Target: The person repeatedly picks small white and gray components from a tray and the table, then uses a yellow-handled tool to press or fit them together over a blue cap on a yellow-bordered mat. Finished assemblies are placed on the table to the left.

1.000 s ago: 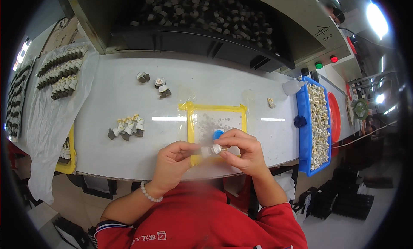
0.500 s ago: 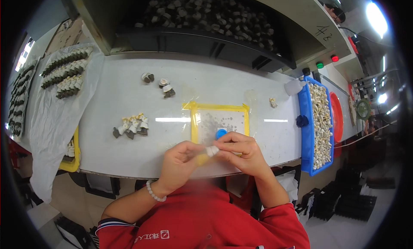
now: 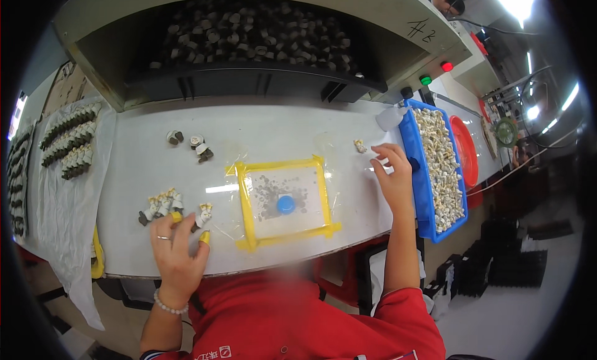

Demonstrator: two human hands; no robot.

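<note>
1. A worker's left hand point(image 3: 176, 255), yellow covers on two fingertips, spreads at a white-clad figurine point(image 3: 205, 213) on the table point(image 3: 143, 170); whether the fingers grip it, one cannot tell.
2. The figurine lies just right of a cluster of similar figurines point(image 3: 165, 203).
3. The right hand point(image 3: 394, 173), thumb and fingers parted around nothing, hovers beside a small pale piece point(image 3: 359, 147), near a blue tray point(image 3: 420, 201).
4. Between the hands, a blue round object point(image 3: 285, 204) sits on a yellow-taped sheet point(image 3: 298, 226).

Red shirt point(image 3: 267, 326), white beaded bracelet point(image 3: 168, 307)
</note>
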